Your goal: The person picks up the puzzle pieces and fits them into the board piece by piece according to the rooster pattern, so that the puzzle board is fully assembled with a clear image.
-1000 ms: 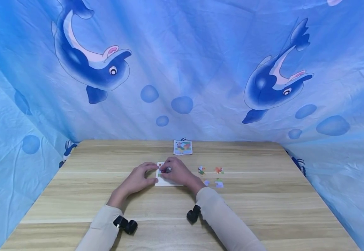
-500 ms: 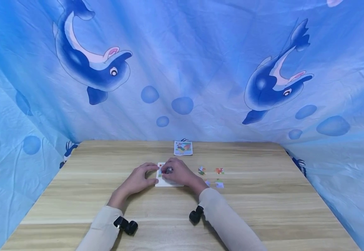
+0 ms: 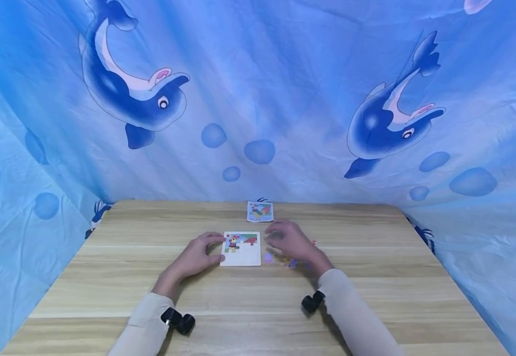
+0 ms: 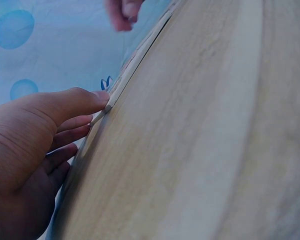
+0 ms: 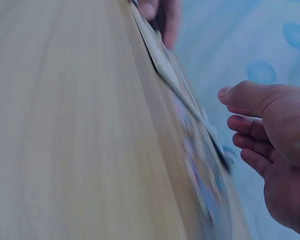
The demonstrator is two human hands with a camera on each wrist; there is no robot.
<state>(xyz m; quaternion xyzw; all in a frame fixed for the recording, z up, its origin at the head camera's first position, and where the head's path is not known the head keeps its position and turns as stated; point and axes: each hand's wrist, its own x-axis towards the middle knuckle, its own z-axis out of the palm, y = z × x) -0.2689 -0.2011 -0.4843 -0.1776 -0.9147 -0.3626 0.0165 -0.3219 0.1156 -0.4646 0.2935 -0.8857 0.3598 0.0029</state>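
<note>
My left hand (image 3: 197, 253) holds the left edge of a white-framed jigsaw puzzle board (image 3: 248, 257), its fingers curved and the thumb near the front corner. In the left wrist view, the thumb rests at the edge of the board. Several pieces are in the board along its top and left, showing part of a bird; the rest is bare white. To the board's right, my right hand (image 3: 291, 241) hovers with nothing between thumb and fingers. Loose puzzle pieces (image 3: 269, 257) lie below it, some hidden by the hand and wrist.
A picture card (image 3: 260, 211) with a colourful bird lies near the far edge of the wooden table (image 3: 195, 306). Behind the table hangs a blue dolphin-print curtain (image 3: 284, 99). Both wrists carry small black cameras.
My right hand has left the board and moved right, over the loose pieces, uncovering the pieces in the frame. My left hand stays at the board's left edge.
</note>
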